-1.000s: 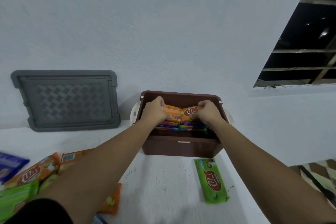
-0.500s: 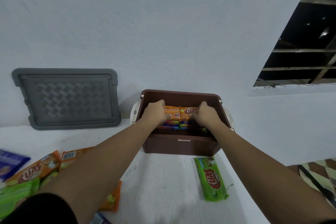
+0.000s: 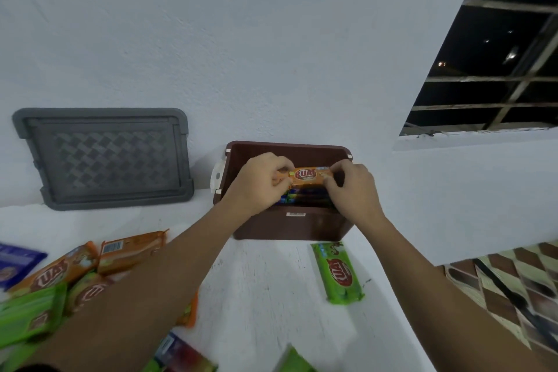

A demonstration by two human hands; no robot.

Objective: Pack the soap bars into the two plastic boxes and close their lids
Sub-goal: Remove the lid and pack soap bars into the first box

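Wall: white.
Hands: left hand [image 3: 259, 184], right hand [image 3: 353, 193] pinch ends of orange wrapped soap bar [image 3: 309, 176].
Why: to lay it flat in brown plastic box [image 3: 290, 226], 12 o'clock.

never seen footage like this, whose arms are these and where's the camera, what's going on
No machine here: a person wears a camera on the head, so the single view looks forward and down. The left hand and right hand each pinch one end of an orange soap bar above the open brown box, which already holds bars. On the white surface lie a green soap bar by the box and a pile of orange, green and blue bars at the left. A grey lid leans against the wall.
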